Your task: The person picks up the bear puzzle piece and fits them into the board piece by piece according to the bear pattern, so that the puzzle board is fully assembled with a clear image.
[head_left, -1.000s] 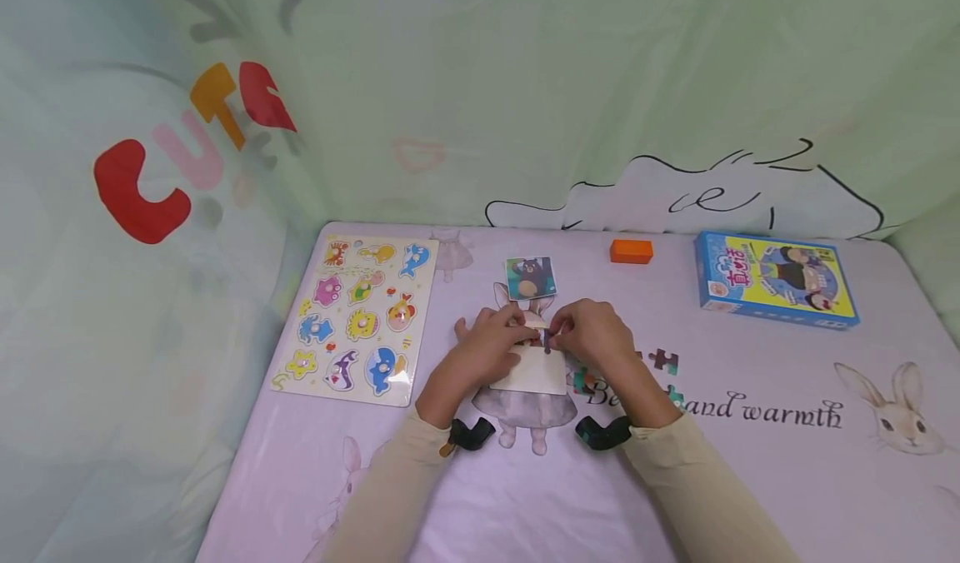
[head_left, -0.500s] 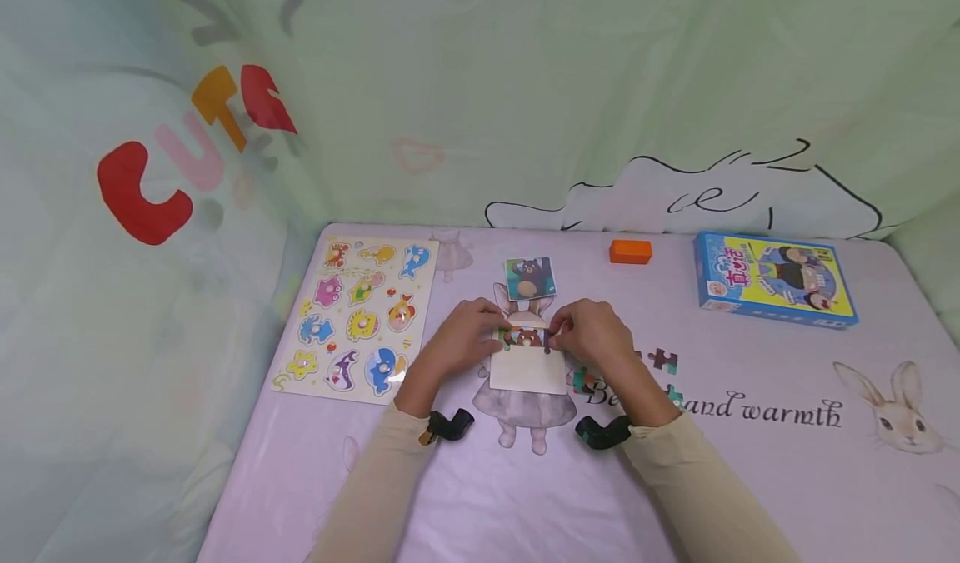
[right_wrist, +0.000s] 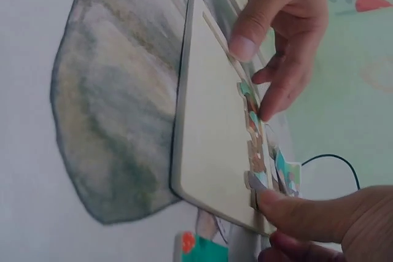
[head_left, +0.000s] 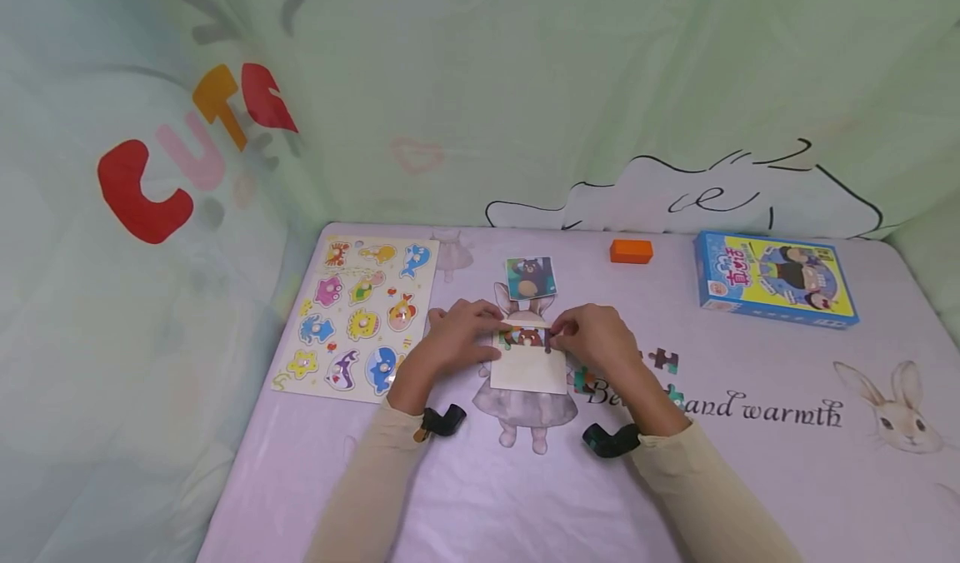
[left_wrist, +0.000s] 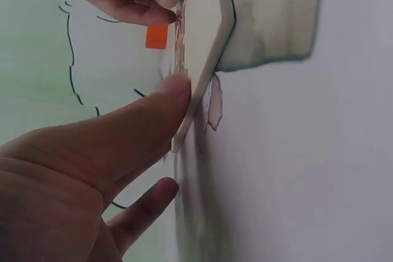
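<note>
A pale wooden puzzle board (head_left: 528, 371) lies on the table, with a row of jigsaw pieces (head_left: 527, 338) showing a brown bear's face along its far edge. At its far left corner my left hand (head_left: 456, 338) touches the board, thumb and fingers spread apart. My right hand (head_left: 596, 338) is at the far right corner, pinching the end puzzle piece (right_wrist: 258, 181) of the row between thumb and fingers; the fingers partly hide it. Just beyond the board lies a square bear picture card (head_left: 531, 278).
Loose jigsaw pieces (head_left: 663, 361) lie right of my right hand, some hidden by the forearm. A sea-animal peg puzzle (head_left: 352, 321) lies at the left. An orange block (head_left: 631, 251) and a blue-yellow box (head_left: 776, 280) stand at the back right.
My left hand has drawn back left from the middle of the piece row to the board's left corner, uncovering the bear's face. My right hand has stayed at the right corner.
</note>
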The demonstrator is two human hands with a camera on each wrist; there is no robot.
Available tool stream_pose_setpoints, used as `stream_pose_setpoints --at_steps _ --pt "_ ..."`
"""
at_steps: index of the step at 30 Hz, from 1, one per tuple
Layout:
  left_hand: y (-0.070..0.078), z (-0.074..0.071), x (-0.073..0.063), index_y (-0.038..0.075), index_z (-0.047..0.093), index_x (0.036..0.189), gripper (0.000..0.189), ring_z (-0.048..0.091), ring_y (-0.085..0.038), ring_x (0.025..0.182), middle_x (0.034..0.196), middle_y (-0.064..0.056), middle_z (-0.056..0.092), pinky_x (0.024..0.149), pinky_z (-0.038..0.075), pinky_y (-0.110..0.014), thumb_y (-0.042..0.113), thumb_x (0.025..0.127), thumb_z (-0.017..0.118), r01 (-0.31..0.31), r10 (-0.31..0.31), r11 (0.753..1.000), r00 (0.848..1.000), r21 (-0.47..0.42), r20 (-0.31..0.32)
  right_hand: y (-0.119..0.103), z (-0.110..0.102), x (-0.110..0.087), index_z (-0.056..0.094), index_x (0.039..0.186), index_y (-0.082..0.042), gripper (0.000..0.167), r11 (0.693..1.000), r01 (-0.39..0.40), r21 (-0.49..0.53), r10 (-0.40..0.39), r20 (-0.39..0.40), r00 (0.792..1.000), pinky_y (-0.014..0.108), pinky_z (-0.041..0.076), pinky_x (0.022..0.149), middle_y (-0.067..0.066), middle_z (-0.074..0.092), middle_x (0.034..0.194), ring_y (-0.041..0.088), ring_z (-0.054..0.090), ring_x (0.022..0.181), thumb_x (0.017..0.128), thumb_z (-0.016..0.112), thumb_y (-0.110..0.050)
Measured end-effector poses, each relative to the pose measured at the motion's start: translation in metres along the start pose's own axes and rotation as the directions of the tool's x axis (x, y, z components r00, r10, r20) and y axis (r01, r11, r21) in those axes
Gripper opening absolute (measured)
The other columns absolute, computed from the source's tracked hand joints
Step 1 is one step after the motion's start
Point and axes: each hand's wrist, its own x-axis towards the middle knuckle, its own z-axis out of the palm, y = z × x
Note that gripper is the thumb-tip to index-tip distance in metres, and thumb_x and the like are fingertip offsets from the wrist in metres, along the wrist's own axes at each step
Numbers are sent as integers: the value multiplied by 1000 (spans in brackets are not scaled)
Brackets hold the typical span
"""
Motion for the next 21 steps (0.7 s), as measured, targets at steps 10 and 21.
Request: stream_pose_setpoints --at_steps 10,21 --pt "8 -1 -14 36 50 151 79 32 -24 149 157 4 43 114 12 -79 51 80 83 -7 0 997 997 82 82 19 -10 -19 78 113 -13 23 991 136 2 -136 -67 988 38 55 74 8 73 97 24 61 87 95 71 -26" --pt "5 1 -19 36 43 155 94 15 -23 159 163 3 31 114 3 -80 55 75 86 -27 24 999 993 26 117 29 -11 -23 78 114 -12 23 989 146 15 -145 -66 987 37 55 73 9 73 95 24 61 85 96 70 -25"
